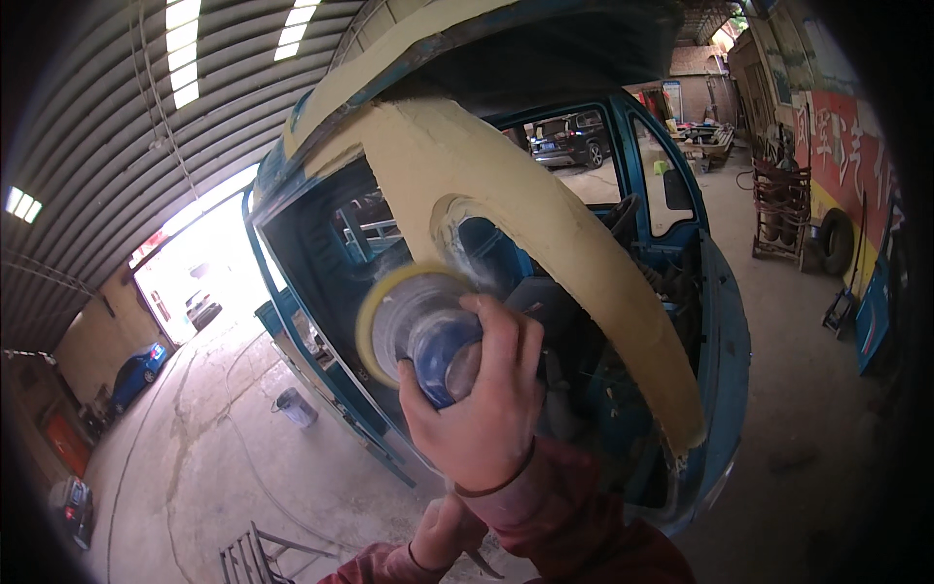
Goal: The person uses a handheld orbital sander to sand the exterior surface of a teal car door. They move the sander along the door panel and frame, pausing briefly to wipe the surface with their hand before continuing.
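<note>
Corrugated ceiling [233,102], arching over the upper left, with bright light strips [183,54]; concrete floor [214,457] beneath, running back to a sunlit doorway [209,263]. Blue vehicle cab [725,341], centre, with a steering wheel [624,212] visible inside. Dark car [569,143], beyond the cab and seen through it; blue car [138,375], far left. Beige-coated panel [593,263], a broad curved band across the cab's near side, with a rounded opening [489,241] in its upper part. Metal rack [781,202], right, standing just beside a tyre [836,243]. Bucket [295,407], on the floor left of the cab. Round sander [413,316], below the rounded opening, by the panel's left branch; blue and grey body, yellow-edged disc, contact with the panel unclear. Right hand [482,419], over the sander, thumb and fingers curled around its blue body in a grasp. Left hand [443,533], lower, near the right wrist; fingers bent, though whether they hold the slim grey piece [484,564] beside them cannot be told
</note>
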Demonstrator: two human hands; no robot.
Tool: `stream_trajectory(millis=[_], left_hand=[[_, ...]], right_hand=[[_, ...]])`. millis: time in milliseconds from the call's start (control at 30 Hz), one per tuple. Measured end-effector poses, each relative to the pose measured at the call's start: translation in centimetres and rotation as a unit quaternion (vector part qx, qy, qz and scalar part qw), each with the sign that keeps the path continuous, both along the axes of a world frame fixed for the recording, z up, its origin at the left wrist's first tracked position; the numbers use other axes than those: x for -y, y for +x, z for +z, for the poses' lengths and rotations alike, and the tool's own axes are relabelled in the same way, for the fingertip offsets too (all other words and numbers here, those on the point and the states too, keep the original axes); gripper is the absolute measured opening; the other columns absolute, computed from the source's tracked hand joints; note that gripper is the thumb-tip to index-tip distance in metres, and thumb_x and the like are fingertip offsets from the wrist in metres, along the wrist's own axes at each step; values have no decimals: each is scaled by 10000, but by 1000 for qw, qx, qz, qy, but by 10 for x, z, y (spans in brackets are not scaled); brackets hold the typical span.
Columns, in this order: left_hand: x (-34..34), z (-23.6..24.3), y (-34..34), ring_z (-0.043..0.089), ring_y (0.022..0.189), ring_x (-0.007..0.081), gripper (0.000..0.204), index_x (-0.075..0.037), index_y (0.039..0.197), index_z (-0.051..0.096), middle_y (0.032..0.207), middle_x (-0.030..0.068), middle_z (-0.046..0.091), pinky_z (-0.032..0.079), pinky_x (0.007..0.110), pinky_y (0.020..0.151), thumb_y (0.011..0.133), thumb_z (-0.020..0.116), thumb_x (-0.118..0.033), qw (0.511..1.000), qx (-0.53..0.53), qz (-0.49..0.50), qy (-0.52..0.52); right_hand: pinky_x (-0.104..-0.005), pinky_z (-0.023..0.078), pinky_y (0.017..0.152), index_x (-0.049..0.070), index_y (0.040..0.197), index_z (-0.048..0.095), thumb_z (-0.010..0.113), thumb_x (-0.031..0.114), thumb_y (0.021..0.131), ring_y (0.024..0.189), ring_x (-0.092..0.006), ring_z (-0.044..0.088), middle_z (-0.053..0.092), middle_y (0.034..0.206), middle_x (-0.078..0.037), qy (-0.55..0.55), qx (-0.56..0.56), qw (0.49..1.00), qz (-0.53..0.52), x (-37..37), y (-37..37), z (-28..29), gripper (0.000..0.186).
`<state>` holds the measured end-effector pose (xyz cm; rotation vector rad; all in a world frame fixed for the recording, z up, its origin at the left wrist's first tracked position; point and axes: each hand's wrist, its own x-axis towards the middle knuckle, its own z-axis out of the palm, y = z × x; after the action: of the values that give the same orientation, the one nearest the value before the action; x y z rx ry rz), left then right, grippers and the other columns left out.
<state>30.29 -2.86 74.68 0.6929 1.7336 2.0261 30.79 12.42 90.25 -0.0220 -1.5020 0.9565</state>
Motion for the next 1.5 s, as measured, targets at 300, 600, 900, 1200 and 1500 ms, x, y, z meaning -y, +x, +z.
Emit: stream_trajectory(millis=[300,600,900,1200,1500], left_hand=[[-1,13,-2,556,574,179,497,-53,929,575,700,54,595,415,286,525,1054,373,-489,999,-6,-21,-29],[1,9,-7,588,610,159,424,-43,996,594,731,57,631,431,272,553,1050,360,-392,998,-32,-46,-21],[-1,7,-3,600,636,160,265,-47,982,588,727,47,623,430,275,556,1006,478,-287,997,-50,-52,-14],[3,8,-6,609,644,177,347,-40,1014,598,727,50,626,432,277,553,1009,478,-366,994,-87,-62,-13],[-1,-17,-4,511,508,171,567,-69,778,551,584,43,537,369,283,477,1052,379,-534,997,-32,-77,-2]], right_hand=[[-427,596,715,90,1364,453,837,181,704,970,-397,651,474,1208,-204,15,-5,1000,-6,-3,-3,7,769],[-416,592,719,97,1363,450,834,170,706,973,-390,644,475,1205,-192,14,12,1000,-8,-2,5,0,764],[-457,510,874,34,1313,466,838,82,675,1042,-390,598,493,1188,-190,-23,7,999,33,-1,4,2,740],[-423,580,753,91,1345,454,832,147,709,969,-383,641,478,1191,-190,10,2,1000,4,-3,-2,4,742],[-415,556,809,70,1336,460,846,132,691,997,-394,619,482,1194,-201,12,-18,1000,4,-4,2,-14,754]])
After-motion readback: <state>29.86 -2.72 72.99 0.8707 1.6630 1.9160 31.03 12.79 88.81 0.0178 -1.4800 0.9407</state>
